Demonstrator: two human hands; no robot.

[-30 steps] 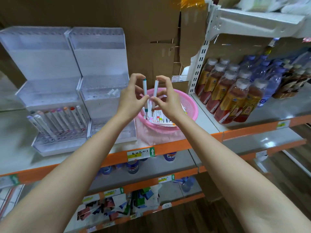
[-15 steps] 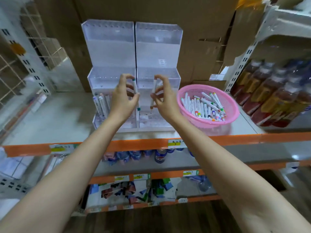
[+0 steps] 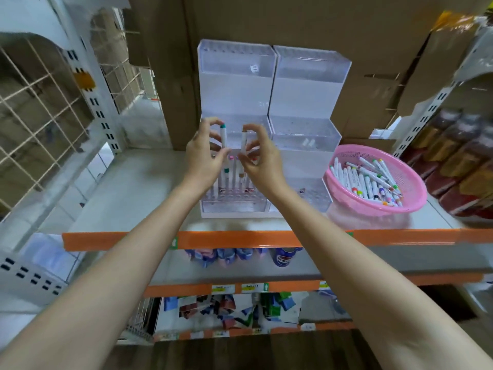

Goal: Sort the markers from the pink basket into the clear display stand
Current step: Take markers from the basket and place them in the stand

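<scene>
Two clear tiered display stands (image 3: pixel 236 84) stand side by side on the shelf. My left hand (image 3: pixel 204 158) pinches an upright white marker with a teal cap (image 3: pixel 223 136) over the left stand's bottom tier. Beside it my right hand (image 3: pixel 260 161) pinches a second upright white marker (image 3: pixel 243 141). Several markers (image 3: pixel 234 180) stand in the bottom tier behind my hands. At the right sits the pink basket (image 3: pixel 408 182), holding several loose markers (image 3: pixel 368 180).
The stands and basket rest on a grey shelf with an orange front edge (image 3: pixel 240 239). Cardboard boxes (image 3: pixel 293 20) rise behind. Bottled drinks (image 3: pixel 458 156) crowd the right; a wire grid panel (image 3: pixel 40 108) stands at the left. Lower shelves hold packets.
Both hands carried their markers from above the pink basket leftward to the left stand's bottom tier. The view swung left, so the basket now lies at the right.
</scene>
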